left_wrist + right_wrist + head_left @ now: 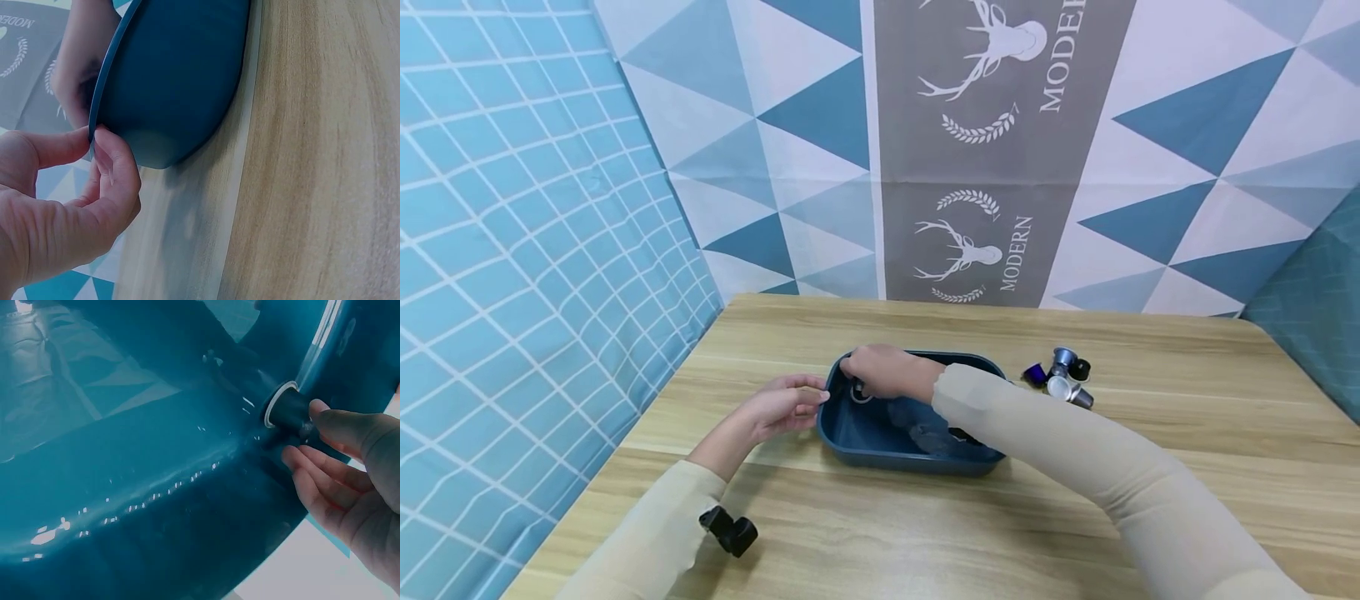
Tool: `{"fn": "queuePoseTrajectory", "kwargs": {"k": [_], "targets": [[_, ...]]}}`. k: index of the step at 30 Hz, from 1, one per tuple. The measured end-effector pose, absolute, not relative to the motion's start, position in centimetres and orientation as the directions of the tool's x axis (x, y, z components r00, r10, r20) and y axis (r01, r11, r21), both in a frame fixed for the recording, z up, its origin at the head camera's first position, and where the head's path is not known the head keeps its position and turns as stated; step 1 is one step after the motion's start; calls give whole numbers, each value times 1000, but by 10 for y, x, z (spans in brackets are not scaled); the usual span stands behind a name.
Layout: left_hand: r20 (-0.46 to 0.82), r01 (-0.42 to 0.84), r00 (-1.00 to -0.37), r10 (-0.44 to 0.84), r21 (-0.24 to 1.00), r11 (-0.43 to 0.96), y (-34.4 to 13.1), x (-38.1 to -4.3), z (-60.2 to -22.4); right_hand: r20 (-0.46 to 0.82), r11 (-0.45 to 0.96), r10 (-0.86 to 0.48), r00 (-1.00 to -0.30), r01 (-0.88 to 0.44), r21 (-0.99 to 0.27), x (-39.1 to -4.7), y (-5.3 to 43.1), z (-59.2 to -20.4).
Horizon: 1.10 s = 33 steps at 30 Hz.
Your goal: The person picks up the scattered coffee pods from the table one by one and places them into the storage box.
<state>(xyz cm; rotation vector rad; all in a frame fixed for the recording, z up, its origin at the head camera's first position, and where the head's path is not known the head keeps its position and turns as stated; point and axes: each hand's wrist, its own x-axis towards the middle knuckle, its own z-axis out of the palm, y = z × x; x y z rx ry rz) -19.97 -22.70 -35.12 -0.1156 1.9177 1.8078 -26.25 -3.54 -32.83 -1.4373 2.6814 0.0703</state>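
A dark blue oblong basin point(910, 461) stands on the wooden table. At its left end my left hand point(786, 407) pinches the rim between thumb and fingers; the left wrist view shows the thumb inside and the fingers outside the basin wall point(181, 69). My right hand point(883, 371) reaches inside, near the far left corner. It holds a dark coffee capsule point(289, 411) with a pale rim, thumb on the narrow end and fingertips close below. The capsule's rim is tilted toward the basin's glossy inner surface point(156, 437), which carries bright reflections.
Several coffee capsules lie in a cluster right of the basin, among them a purple capsule point(1035, 375), a light blue capsule point(1063, 357) and a black capsule point(1080, 369). The right sleeve point(1037, 425) crosses over the basin's right end. A patterned cloth point(820, 167) hangs behind the table point(1187, 417).
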Motion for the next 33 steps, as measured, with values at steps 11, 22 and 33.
{"fn": "queuePoseTrajectory", "kwargs": {"k": [11,22,33], "targets": [[-413,-388,-876,248,910,146,-229,-198,-353,-87,504,-855,-511,-859,90,-259,-26,-321],[-403,-377,-879,256,915,146,-227,-201,-354,-26,433,-901,-432,-901,-31,-247,-3,-302],[-403,-379,-876,263,915,141,-227,-201,-354,78,413,-901,-426,-899,-142,-239,24,-288]]}}
